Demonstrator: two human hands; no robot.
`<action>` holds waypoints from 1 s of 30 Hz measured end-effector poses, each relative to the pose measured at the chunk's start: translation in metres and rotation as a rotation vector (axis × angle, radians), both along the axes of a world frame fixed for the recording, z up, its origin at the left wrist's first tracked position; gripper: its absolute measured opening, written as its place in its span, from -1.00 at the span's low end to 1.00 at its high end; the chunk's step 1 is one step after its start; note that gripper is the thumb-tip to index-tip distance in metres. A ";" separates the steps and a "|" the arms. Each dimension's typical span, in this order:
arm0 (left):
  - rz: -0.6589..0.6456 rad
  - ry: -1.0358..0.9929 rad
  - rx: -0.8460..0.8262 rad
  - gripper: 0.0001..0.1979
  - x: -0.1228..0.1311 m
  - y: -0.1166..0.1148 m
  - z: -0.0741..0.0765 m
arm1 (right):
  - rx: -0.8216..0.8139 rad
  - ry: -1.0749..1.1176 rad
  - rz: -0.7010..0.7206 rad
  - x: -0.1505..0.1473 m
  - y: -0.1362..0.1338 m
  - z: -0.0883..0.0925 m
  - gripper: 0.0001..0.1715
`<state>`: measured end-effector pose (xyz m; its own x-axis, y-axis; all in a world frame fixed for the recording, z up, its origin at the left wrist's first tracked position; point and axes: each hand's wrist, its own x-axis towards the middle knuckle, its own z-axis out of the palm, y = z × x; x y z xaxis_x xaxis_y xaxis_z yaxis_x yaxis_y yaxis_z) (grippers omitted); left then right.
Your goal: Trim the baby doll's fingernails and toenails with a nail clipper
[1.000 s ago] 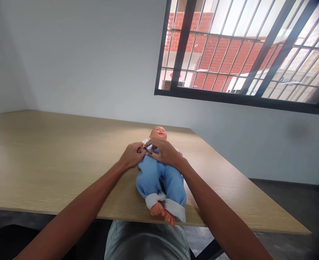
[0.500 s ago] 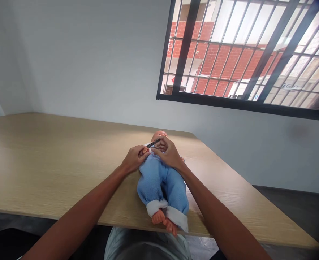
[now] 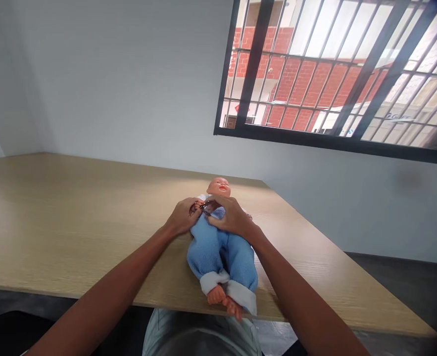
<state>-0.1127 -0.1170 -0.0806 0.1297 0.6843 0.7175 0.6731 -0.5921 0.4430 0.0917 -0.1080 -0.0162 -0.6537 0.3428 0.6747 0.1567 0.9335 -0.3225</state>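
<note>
Left hand (image 3: 183, 216) closed around the doll's hand (image 3: 199, 203), I pinch a dark tool (image 3: 205, 204) at it with my right hand (image 3: 233, 215), the doll (image 3: 205, 251) face-up on the table (image 3: 92, 222).

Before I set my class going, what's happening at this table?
A person sits working on a doll that lies face up on the table, its feet by the near edge. The left hand grips the doll's hand. The right hand, over the doll's chest, holds a small dark tool right by it. Whether the tool touches is too small to tell.
</note>
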 end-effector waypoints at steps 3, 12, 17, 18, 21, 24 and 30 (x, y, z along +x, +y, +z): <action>0.001 0.004 -0.006 -0.76 0.000 0.001 0.000 | 0.033 -0.041 0.011 0.001 0.001 0.002 -0.60; -0.016 -0.003 -0.005 -0.80 -0.001 -0.001 0.000 | 0.105 -0.129 0.017 0.004 -0.001 0.006 -0.77; -0.016 -0.011 0.006 -0.80 -0.001 0.000 -0.001 | 0.137 -0.159 -0.003 0.004 -0.001 0.006 -0.75; -0.016 -0.012 0.008 -0.80 -0.001 0.000 -0.002 | 0.143 -0.164 -0.005 0.004 -0.001 0.006 -0.76; -0.018 -0.013 0.012 -0.80 -0.001 0.000 -0.002 | 0.161 -0.178 -0.011 0.005 -0.002 0.006 -0.78; -0.019 -0.011 0.012 -0.81 -0.001 0.000 -0.001 | 0.183 -0.190 -0.025 0.005 -0.002 0.006 -0.74; -0.012 -0.014 -0.005 -0.81 0.000 0.000 0.000 | 0.213 -0.215 -0.034 0.005 -0.004 0.008 -0.68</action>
<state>-0.1130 -0.1173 -0.0809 0.1282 0.6863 0.7160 0.6598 -0.5980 0.4550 0.0969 -0.1119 -0.0079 -0.7800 0.2322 0.5812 0.2322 0.9697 -0.0758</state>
